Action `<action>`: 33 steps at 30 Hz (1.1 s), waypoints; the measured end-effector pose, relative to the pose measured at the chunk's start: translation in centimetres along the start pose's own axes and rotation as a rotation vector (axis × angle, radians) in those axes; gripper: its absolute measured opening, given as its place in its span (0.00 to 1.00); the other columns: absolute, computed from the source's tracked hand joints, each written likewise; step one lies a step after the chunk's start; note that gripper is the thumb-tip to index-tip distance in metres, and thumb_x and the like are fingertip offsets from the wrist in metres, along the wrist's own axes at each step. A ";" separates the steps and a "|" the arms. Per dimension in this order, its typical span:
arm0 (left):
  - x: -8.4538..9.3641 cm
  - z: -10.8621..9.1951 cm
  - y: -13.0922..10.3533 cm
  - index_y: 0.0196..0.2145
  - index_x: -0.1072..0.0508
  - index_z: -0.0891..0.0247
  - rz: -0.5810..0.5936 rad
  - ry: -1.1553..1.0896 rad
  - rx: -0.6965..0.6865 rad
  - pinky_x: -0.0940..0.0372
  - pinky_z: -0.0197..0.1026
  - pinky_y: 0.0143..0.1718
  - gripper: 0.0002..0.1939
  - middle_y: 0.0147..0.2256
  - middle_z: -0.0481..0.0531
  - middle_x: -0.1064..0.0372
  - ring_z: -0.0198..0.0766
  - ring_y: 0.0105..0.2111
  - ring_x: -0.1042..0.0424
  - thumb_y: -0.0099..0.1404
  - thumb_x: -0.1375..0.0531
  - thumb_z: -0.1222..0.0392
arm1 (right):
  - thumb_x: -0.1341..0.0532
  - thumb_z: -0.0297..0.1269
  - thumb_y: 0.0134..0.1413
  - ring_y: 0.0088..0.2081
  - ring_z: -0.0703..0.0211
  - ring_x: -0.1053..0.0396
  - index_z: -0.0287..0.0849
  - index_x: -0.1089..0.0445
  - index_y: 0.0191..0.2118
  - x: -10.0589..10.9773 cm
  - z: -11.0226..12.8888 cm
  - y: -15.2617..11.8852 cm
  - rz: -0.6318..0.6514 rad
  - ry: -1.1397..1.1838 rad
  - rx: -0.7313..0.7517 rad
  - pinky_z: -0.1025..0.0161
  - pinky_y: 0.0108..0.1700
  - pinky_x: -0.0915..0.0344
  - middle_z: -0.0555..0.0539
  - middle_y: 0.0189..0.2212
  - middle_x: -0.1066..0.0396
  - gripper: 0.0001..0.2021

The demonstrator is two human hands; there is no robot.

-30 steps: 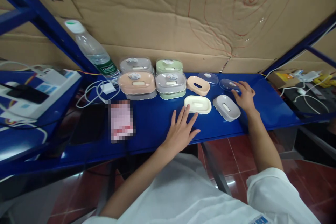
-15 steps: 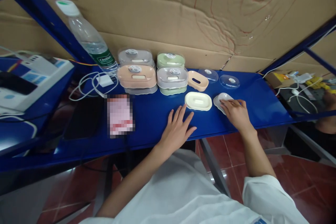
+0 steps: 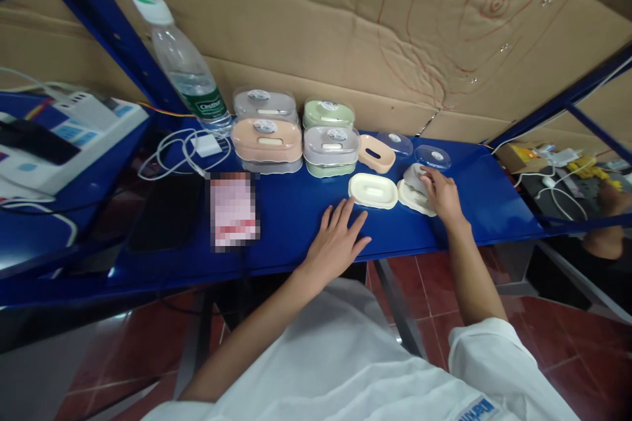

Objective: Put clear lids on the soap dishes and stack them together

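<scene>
My right hand (image 3: pixel 443 196) pinches a grey oval piece (image 3: pixel 416 175), which looks like part of a soap dish, and tilts it above a cream oval tray (image 3: pixel 415 199). Part of that tray is hidden behind the fingers. Just left of it lies a second cream oval tray (image 3: pixel 372 191) with a raised bar in its middle. My left hand (image 3: pixel 337 237) rests flat on the blue table with its fingers spread, a fingertip close to this tray's left edge. Behind the trays are a peach oval piece with a slot (image 3: pixel 385 156) and two clear lids (image 3: pixel 432 156).
Stacked soap dishes with clear lids (image 3: pixel 266 142) stand at the back. Left of them are a water bottle (image 3: pixel 192 79) and a white charger with cable (image 3: pixel 206 145). A blurred pink package (image 3: pixel 233 210) lies nearer me. Cardboard (image 3: pixel 316 26) walls the back; another person's arm shows far right.
My right hand has raised the grey piece from low on the table and tipped it, so the cream tray beneath it shows. My left hand stays in place. The view has shifted slightly.
</scene>
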State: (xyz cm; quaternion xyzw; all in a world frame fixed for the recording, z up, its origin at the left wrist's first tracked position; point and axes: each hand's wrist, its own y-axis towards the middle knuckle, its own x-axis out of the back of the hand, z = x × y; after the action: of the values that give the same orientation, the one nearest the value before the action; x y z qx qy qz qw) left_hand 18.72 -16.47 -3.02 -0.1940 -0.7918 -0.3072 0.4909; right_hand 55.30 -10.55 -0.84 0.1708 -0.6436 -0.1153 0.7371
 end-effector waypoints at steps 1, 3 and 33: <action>0.0 0.0 0.0 0.72 0.34 0.65 0.004 0.000 0.000 0.42 0.68 0.72 0.28 0.75 0.73 0.46 0.66 0.75 0.43 0.82 0.45 0.48 | 0.52 0.49 0.79 0.53 0.43 0.20 0.40 0.26 0.61 0.0 -0.5 0.4 0.003 -0.006 0.010 0.50 0.54 0.30 0.36 0.53 0.18 0.25; 0.1 0.0 0.1 0.73 0.35 0.64 0.018 -0.001 -0.008 0.43 0.68 0.72 0.30 0.76 0.71 0.47 0.65 0.75 0.45 0.81 0.44 0.47 | 0.51 0.50 0.78 0.55 0.42 0.21 0.40 0.23 0.57 0.1 -1.3 1.4 0.020 -0.013 0.034 0.49 0.57 0.31 0.36 0.54 0.18 0.25; 3.3 4.6 -7.1 0.74 0.40 0.52 -0.188 -0.144 0.035 0.34 0.66 0.70 0.34 0.75 0.67 0.50 0.61 0.74 0.42 0.76 0.35 0.60 | 0.41 0.31 0.75 0.66 0.46 0.31 0.51 0.28 0.66 2.7 19.7 -8.3 0.171 0.366 0.426 0.45 0.65 0.36 0.43 0.61 0.24 0.20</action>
State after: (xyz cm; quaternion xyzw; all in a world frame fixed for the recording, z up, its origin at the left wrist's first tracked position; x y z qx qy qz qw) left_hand 9.97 -18.57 -3.65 -0.1321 -0.8449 -0.3233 0.4052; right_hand 36.59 -21.28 0.52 0.2850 -0.5218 0.1176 0.7954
